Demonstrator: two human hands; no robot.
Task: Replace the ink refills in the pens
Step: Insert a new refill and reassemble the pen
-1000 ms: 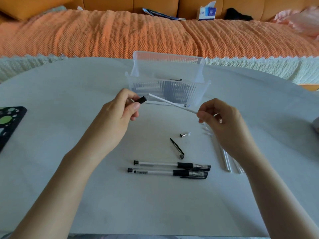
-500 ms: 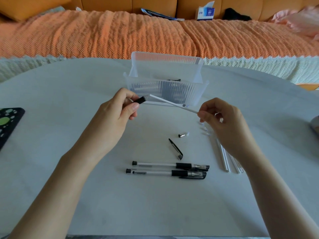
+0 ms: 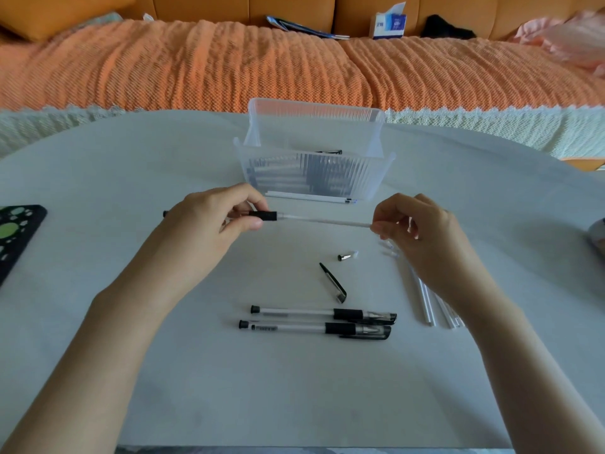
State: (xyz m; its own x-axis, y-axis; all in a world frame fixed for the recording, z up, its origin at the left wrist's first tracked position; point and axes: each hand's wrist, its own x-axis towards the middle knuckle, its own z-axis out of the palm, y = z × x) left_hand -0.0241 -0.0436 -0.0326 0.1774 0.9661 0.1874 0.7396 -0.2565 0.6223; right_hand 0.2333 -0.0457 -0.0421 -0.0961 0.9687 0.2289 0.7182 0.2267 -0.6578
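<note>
Left grip (image 3: 209,224) clasps the pen (image 3: 263,215); right grip (image 3: 415,227), at 3 o'clock, pinches the refill (image 3: 320,221), aligning both, likely for sliding.

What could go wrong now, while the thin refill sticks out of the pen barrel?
The refill is thin and pinched only at its far end by the right hand; pushed at an angle to the barrel in the left hand, it may bend. The small metal tip lies loose near the right hand and could be knocked away.
</note>
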